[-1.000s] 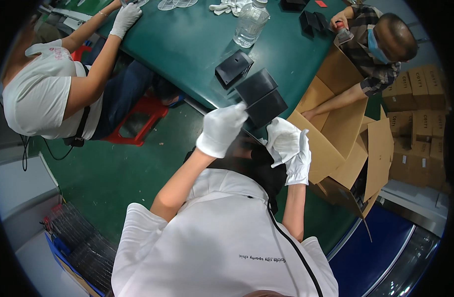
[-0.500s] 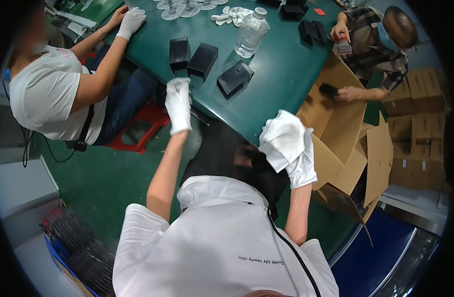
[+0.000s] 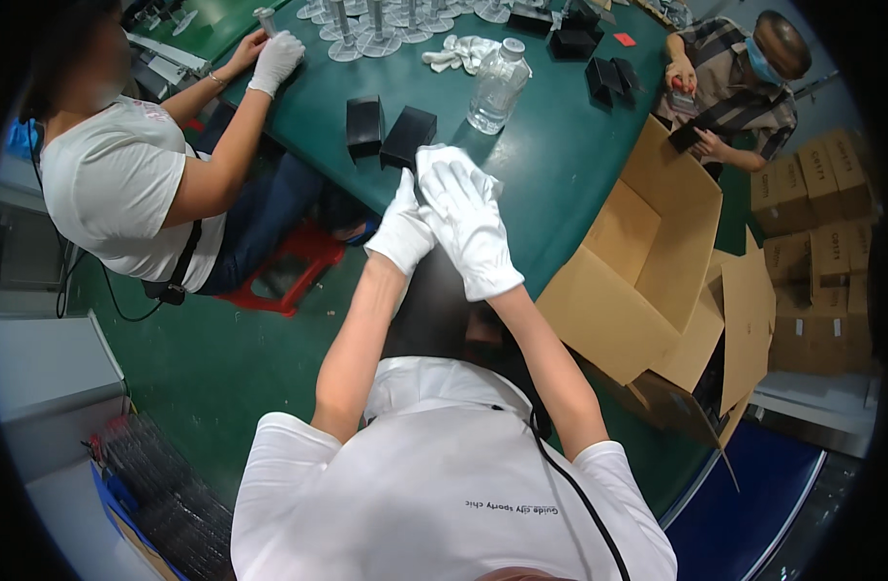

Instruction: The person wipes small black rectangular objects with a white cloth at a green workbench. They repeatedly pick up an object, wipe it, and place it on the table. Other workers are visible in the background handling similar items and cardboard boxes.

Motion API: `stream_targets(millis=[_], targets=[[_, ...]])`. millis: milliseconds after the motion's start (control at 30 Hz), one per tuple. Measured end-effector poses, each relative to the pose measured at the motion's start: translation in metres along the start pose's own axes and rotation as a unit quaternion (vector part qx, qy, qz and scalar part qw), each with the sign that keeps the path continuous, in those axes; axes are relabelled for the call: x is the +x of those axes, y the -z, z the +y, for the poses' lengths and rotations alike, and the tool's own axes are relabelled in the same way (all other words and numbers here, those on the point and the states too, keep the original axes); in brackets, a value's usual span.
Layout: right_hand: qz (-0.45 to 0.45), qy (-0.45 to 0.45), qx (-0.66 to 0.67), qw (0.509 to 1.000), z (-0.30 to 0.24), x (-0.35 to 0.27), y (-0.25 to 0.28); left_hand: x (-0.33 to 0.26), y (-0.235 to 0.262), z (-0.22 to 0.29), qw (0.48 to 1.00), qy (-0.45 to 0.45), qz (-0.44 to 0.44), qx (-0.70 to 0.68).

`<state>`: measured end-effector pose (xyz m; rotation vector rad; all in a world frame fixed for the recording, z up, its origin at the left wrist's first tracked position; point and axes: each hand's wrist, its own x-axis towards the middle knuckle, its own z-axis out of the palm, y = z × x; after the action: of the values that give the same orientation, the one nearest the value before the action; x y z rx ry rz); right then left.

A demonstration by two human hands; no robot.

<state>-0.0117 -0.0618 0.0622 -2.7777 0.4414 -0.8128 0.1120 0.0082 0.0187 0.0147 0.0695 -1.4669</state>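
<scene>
Touching now, apparently: left hand (image 3: 402, 230) and right hand (image 3: 465, 215) (apart earlier).

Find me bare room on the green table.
The widest bare patch of green table lies between your right hand, the clear bottle and open carton. A smaller one is left of the two black boxes, toward the co-worker's gloved hand. The far side is crowded with clear stands and other black boxes.
</scene>
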Motion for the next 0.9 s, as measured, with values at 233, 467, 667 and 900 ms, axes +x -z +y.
stream_targets(millis=[233, 467, 667, 900], targets=[[-0.076, -0.331, 0.447, 0.828, 0.009, -0.106, 0.061, -0.017, -0.026, -0.019, 0.931, -0.135, 0.141, 0.309], [0.125, -0.437, 0.363, 0.813, 0.033, -0.063, 0.108, -0.049, -0.06, -0.075, 0.748, -0.034, 0.135, 0.649], [0.134, -0.361, 0.518, 0.764, 0.014, -0.059, 0.107, -0.047, -0.059, -0.123, 0.727, -0.136, 0.118, 0.662], [0.115, -0.153, 0.072, 0.979, 0.007, -0.068, 0.083, -0.019, 0.0, -0.133, 0.579, -0.338, 0.005, 0.742]])
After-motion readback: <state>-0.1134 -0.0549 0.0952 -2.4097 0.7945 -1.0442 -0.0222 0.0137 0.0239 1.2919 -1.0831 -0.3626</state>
